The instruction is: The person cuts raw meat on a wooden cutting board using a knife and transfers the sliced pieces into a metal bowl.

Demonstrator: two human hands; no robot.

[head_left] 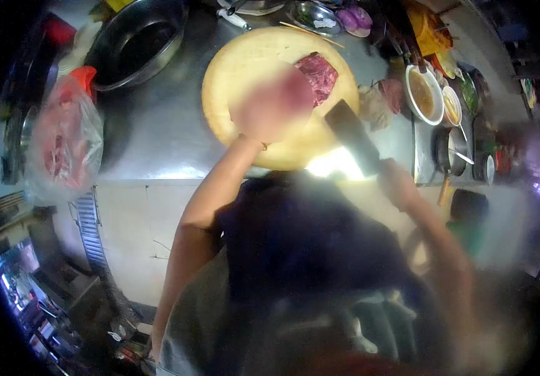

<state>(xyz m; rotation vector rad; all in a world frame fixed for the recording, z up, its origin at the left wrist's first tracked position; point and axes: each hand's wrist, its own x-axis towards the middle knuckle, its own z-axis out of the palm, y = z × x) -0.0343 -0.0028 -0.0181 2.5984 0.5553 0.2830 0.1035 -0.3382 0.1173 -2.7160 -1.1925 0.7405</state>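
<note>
A round pale chopping board (226, 69) lies on the metal counter before me. On its right half rests a piece of raw red meat (318, 78). My left hand (267, 109) is over the board, next to the meat and partly over a blurred reddish patch. A blurred spot hides its fingers, so whether it grips anything does not show. My right hand (397, 182) is wrapped round the handle of a cleaver (352, 138). The wide dark blade slants across the board's right edge, its end close to the meat and apart from it.
A dark basin (113, 59) stands at the back left, near a clear plastic bag (66, 150) with red contents. To the right are a white bowl (411, 94) of brown liquid and a pan (443, 150). Purple vegetables (354, 22) and a thin stick (312, 34) lie behind the board.
</note>
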